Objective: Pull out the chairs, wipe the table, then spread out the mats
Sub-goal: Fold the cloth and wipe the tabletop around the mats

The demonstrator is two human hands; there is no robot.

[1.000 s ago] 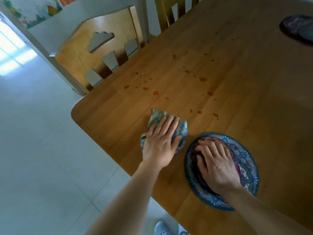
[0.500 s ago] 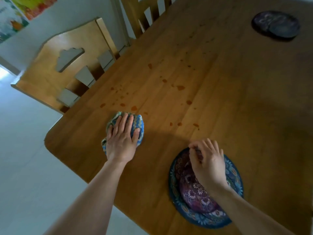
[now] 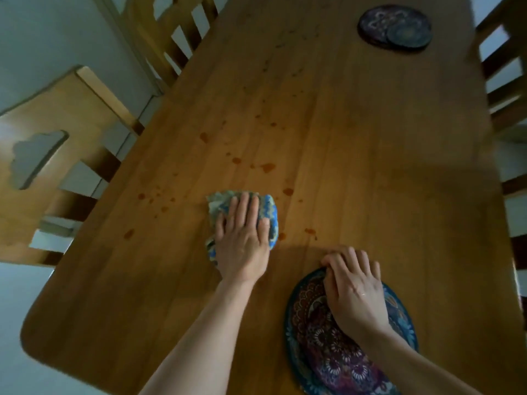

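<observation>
A wooden table (image 3: pixel 370 166) carries several small brown spots across its middle. My left hand (image 3: pixel 242 238) presses flat on a bunched blue-and-green cloth (image 3: pixel 268 208) near the spots. My right hand (image 3: pixel 353 292) rests with curled fingers on the far edge of a stack of round patterned blue-and-purple mats (image 3: pixel 319 343) at the near right. A second stack of dark round mats (image 3: pixel 395 25) lies at the table's far end.
Two wooden chairs stand along the left side, one with a cloud-shaped cutout (image 3: pixel 57 155) and one with slats (image 3: pixel 171 32). Another chair (image 3: pixel 507 89) stands on the right. Pale floor (image 3: pixel 17 366) shows beyond the table's near left corner.
My left hand has slid the cloth toward the table's middle, closer to the spots. My right hand stays on the near mats, now gripping their far edge. The view has shifted right.
</observation>
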